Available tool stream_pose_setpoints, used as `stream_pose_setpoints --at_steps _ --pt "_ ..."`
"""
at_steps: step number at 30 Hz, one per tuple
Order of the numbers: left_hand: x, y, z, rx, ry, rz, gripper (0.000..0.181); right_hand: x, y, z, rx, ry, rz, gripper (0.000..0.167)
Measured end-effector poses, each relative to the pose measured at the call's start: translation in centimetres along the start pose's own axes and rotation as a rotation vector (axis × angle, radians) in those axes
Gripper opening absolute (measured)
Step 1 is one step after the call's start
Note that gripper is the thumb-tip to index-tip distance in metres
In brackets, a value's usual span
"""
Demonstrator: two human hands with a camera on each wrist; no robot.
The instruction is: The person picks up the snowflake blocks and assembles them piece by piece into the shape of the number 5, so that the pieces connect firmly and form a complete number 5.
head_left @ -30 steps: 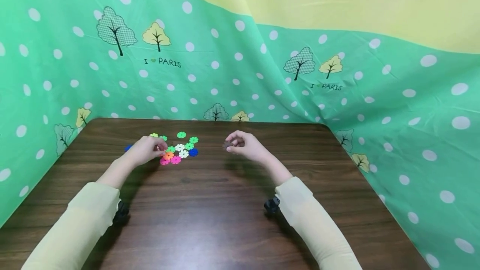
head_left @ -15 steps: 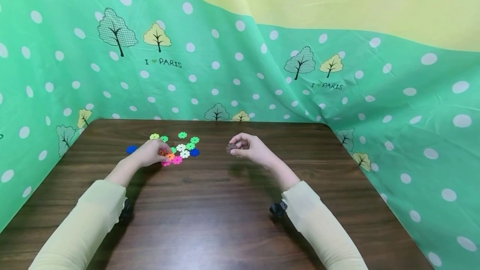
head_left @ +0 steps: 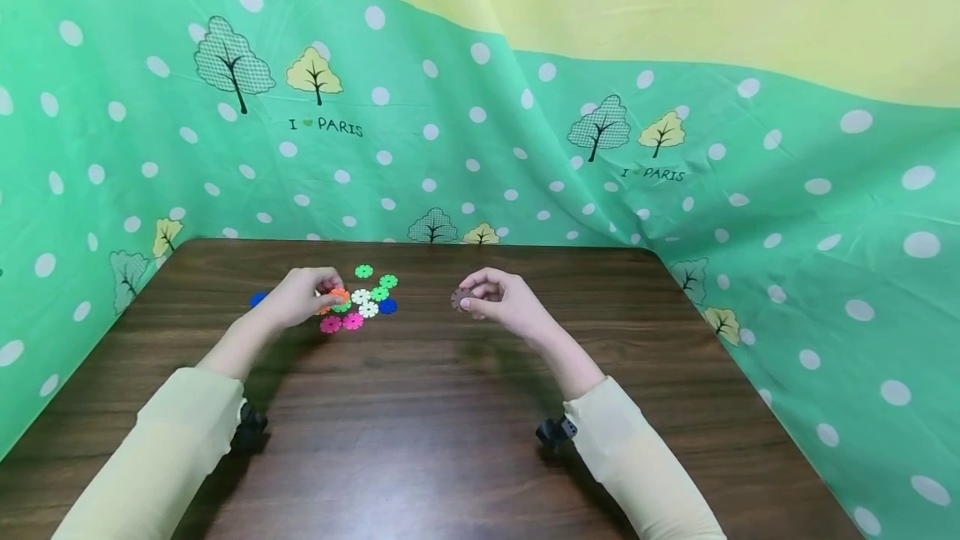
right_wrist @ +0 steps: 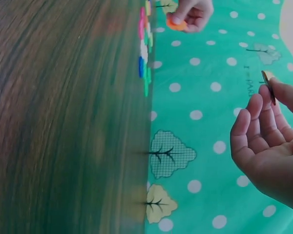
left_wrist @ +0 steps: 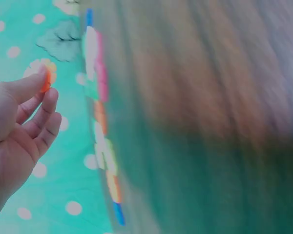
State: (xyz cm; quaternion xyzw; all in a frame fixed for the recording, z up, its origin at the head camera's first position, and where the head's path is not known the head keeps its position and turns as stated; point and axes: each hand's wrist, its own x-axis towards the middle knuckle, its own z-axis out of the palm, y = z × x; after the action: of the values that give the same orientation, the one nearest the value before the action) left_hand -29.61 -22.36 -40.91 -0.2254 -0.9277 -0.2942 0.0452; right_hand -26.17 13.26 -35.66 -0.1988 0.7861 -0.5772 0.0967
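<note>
My left hand [head_left: 302, 297] pinches an orange snowflake-shaped plastic disc [left_wrist: 50, 73] between thumb and fingers, lifted above the tabletop. Below and around it lie flat notched discs: two pink discs [head_left: 352, 321], white discs [head_left: 368, 309], green discs [head_left: 387, 281] and a dark blue disc [head_left: 387, 306]. Another blue disc [head_left: 258, 298] shows at the far left, partly behind the left hand. My right hand [head_left: 510, 304] holds a brown notched disc [head_left: 461, 299] between thumb and fingertips, raised off the table and apart from the pile. In the right wrist view that disc appears edge-on.
The dark wooden table [head_left: 420, 423] reaches back to a green and yellow cloth [head_left: 450, 123] with dots and trees, hanging behind and at both sides. Black wrist cameras [head_left: 556, 432] are worn at the sleeve cuffs.
My left hand went down among the discs, took hold of the orange disc and rose with it. The right hand shifted slightly to the right, still holding the brown disc.
</note>
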Motion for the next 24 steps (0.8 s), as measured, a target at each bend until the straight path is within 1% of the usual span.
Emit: stream_pose_setpoints --at_steps 3,6,11,14,16,19,24 --pt "0.2 1.7 -0.4 -0.022 0.062 0.036 0.005 -0.2 -0.2 0.0 0.018 0.014 -0.015 0.025" --pt "0.2 3.8 -0.5 -0.038 0.145 0.082 0.005 -0.5 -0.6 0.2 0.032 0.043 -0.034 0.024" --pt "0.0 7.5 -0.1 -0.058 0.295 0.172 0.008 -0.8 -1.3 0.7 0.055 0.13 -0.075 0.025" --pt "-0.2 9.5 0.3 -0.081 0.364 0.202 0.01 -1.1 -1.9 1.1 0.063 0.173 -0.105 0.025" --pt "-0.3 10.6 0.7 -0.105 0.389 0.204 0.009 -1.3 -2.3 1.4 0.07 0.189 -0.12 0.025" --pt "-0.7 12.0 1.1 -0.138 0.41 0.204 0.009 -1.6 -2.6 1.8 0.082 0.198 -0.137 0.024" --pt "-1.1 13.4 1.7 -0.153 0.425 0.242 0.01 -1.9 -2.7 2.4 0.107 0.204 -0.154 0.024"
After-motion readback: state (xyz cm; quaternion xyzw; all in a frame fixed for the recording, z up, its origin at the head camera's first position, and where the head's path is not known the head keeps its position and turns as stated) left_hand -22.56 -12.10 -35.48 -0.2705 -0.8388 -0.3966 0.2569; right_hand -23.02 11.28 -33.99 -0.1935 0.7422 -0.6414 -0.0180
